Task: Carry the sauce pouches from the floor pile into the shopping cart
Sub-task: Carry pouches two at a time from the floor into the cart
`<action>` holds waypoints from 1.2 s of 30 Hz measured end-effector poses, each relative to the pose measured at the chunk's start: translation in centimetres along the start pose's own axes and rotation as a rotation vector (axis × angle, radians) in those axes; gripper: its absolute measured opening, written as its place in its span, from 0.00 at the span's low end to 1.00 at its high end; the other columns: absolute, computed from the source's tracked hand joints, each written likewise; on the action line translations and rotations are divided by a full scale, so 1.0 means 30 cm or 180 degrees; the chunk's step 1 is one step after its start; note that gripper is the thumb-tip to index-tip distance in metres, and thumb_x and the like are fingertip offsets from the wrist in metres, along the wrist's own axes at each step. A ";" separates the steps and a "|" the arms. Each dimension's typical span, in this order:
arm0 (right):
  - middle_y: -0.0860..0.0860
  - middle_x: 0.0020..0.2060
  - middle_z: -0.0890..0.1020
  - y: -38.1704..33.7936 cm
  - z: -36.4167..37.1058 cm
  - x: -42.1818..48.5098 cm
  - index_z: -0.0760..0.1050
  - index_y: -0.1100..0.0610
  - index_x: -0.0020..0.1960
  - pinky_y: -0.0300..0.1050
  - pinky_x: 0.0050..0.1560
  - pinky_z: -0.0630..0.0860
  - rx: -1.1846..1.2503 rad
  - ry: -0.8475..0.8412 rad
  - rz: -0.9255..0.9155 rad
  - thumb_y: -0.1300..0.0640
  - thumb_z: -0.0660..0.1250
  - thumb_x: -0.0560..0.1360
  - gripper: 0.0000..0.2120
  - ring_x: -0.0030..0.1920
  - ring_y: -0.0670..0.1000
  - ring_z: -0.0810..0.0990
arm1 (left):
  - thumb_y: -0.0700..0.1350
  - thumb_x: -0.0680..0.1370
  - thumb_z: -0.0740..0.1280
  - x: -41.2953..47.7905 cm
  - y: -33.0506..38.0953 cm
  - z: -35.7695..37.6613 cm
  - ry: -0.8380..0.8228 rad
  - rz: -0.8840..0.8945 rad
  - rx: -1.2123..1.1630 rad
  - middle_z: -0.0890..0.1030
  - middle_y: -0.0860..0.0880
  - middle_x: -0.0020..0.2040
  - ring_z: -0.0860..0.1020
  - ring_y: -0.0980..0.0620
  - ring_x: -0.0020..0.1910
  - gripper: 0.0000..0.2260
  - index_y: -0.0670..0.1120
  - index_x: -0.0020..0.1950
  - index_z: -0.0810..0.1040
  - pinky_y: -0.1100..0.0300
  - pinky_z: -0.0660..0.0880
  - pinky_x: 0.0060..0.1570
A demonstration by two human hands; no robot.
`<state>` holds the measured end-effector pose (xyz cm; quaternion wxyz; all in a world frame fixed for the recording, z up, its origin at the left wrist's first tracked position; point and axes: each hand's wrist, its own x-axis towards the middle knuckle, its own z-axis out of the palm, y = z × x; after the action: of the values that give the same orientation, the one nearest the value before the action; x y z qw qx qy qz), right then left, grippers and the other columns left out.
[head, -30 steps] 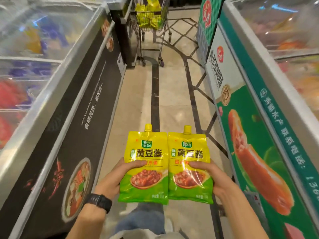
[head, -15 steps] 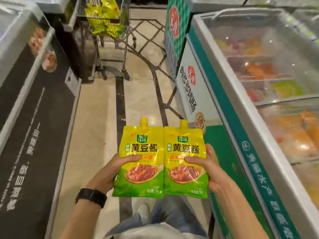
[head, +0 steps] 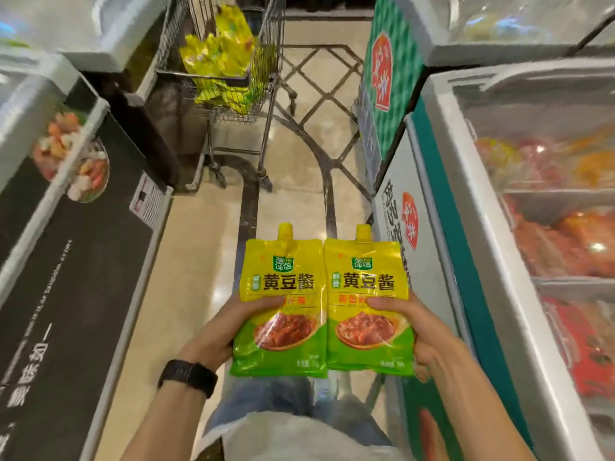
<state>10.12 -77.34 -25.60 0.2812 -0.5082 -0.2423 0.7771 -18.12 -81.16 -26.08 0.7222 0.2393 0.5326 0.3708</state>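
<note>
Gripping a sauce pouch apiece, the hands are both full. The left hand (head: pixel 219 331) curls round the left pouch (head: pixel 283 304) with its thumb across the front. The right hand (head: pixel 422 334) holds the right pouch (head: pixel 367 304) the same way. The two yellow-and-green pouches are upright, spouts up and labels toward the camera, with their inner edges touching. They are held out in front of the body, above the floor (head: pixel 199 261). A black watch (head: pixel 188 377) sits on the left wrist.

The shopping cart (head: pixel 173 73) stands ahead up the aisle, well apart from the hands. It is on the side of the left freezer (head: pixel 50 227), and the right freezer (head: pixel 466 227) runs along the other side. Inside the wire basket lies a heap of yellow pouches (head: pixel 219 51) of the same look, some high and more lower behind the wire. Blur makes a count impossible.

Judging from this, the task is partway through. A good number of pouches are already in the cart. This pair is in transit, neither on the floor nor yet in the basket. What is left for these two is the walk up to the cart and the drop over its rim. The floor pile is out of view, so how many trips remain cannot be told.
</note>
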 end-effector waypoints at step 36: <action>0.51 0.40 0.87 -2.180 0.404 2.432 0.73 0.56 0.58 0.42 0.34 0.81 -0.1145 -0.0649 -0.0270 0.74 0.76 0.59 0.32 0.39 0.50 0.86 | 0.49 0.62 0.81 2.100 1.756 -0.358 0.2573 0.1126 -0.1029 0.87 0.46 0.52 0.86 0.49 0.48 0.31 0.43 0.63 0.77 0.60 0.82 0.40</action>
<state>-12.36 18.79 -25.52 0.1924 -0.4583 -0.4255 0.7562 -33.14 0.25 -27.77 0.4106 0.0472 0.6575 0.6299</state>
